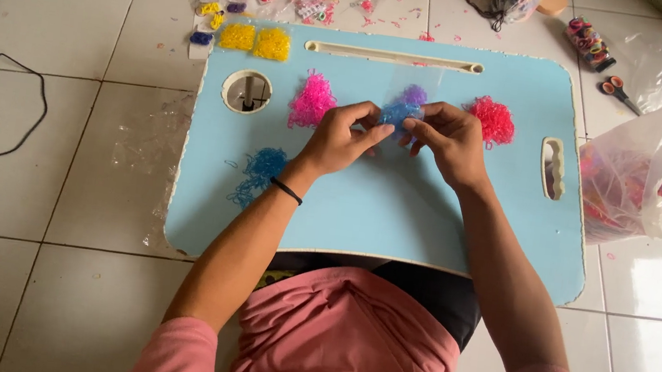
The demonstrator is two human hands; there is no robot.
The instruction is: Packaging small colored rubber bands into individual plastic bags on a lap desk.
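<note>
Both hands meet over the middle of a light blue lap table (394, 219). My left hand (341, 135) and my right hand (450, 140) pinch a small clear plastic bag (401, 112) with blue rubber bands inside. On the table lie heaps of tiny rubber bands: a pink heap (312, 100) left of my hands, a purple heap (415, 95) just behind the bag, a red heap (492, 118) to the right, and a blue heap (260, 170) near my left wrist.
Two yellow band heaps (254, 40) and small packets lie on the tiled floor behind the table. Scissors (618, 92) and a large clear bag of coloured items (650, 191) sit at the right. A black cable (21, 102) runs on the left.
</note>
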